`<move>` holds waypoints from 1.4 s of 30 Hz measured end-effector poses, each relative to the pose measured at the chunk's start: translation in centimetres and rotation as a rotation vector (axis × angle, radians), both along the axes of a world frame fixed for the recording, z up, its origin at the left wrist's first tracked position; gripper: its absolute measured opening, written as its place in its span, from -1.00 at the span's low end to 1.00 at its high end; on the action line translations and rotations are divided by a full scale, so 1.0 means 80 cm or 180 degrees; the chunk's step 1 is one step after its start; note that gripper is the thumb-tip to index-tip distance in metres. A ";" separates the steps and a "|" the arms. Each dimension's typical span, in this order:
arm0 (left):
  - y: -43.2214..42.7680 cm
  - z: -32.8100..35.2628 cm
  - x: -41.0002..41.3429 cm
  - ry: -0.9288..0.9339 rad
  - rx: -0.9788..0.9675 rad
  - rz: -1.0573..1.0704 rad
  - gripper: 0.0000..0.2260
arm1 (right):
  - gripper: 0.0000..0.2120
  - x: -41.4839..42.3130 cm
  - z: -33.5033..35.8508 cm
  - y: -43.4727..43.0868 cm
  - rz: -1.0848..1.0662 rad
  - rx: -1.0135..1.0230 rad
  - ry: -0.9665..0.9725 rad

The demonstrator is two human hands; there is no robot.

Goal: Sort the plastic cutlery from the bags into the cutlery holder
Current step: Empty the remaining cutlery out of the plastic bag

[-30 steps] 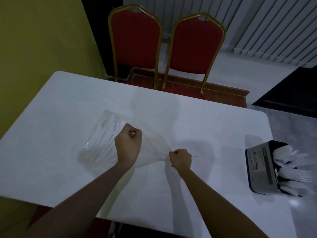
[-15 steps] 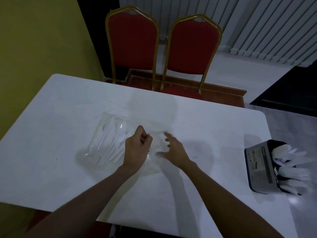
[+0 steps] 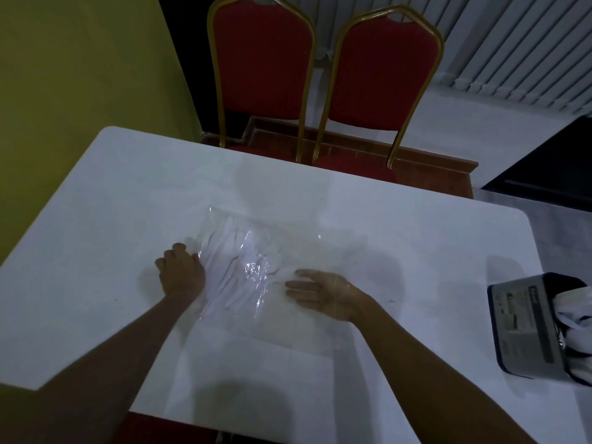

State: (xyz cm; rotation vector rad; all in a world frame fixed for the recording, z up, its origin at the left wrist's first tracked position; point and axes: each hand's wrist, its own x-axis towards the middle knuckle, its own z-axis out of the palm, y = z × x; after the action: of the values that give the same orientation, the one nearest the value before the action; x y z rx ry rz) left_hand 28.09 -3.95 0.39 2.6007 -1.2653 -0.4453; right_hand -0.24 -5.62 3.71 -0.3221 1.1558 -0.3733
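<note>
A clear plastic bag (image 3: 288, 248) lies flat in the middle of the white table (image 3: 128, 193), with several white plastic cutlery pieces (image 3: 234, 274) bunched in its left half. My left hand (image 3: 181, 272) grips the bag's left end with curled fingers. My right hand (image 3: 326, 293) lies with straight fingers pointing left toward the cutlery; it looks hazy, as if under the plastic film inside the bag. The dark cutlery holder (image 3: 525, 328) stands at the table's right edge with white cutlery (image 3: 573, 315) sticking out of it.
Two red chairs with gold frames (image 3: 323, 84) stand behind the far edge of the table. A yellow wall (image 3: 80, 65) runs along the left. The near table edge is just below my forearms.
My left hand moved from the bag's middle to its left end. My right hand let go of the bag's right end, opened, and slid leftward into the bag.
</note>
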 end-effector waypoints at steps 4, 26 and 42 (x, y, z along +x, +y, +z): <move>-0.006 0.002 0.012 0.0149 0.0621 -0.0108 -0.69 | -0.88 0.012 -0.012 0.007 -0.0311 -0.0115 -0.0133; -0.005 0.132 -0.043 0.3608 0.0198 0.0080 -0.85 | -0.82 0.030 -0.014 0.020 0.0169 0.0286 0.0027; -0.008 0.146 -0.022 0.2971 -0.0499 -0.0449 -0.91 | -0.59 0.021 -0.016 0.036 0.0099 0.0024 0.0068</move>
State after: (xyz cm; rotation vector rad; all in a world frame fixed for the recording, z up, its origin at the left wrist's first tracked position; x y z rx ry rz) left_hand 26.37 -4.59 12.08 1.7634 -1.0511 -1.3139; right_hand 1.48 -2.72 2.43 -0.3379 1.1716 -0.3388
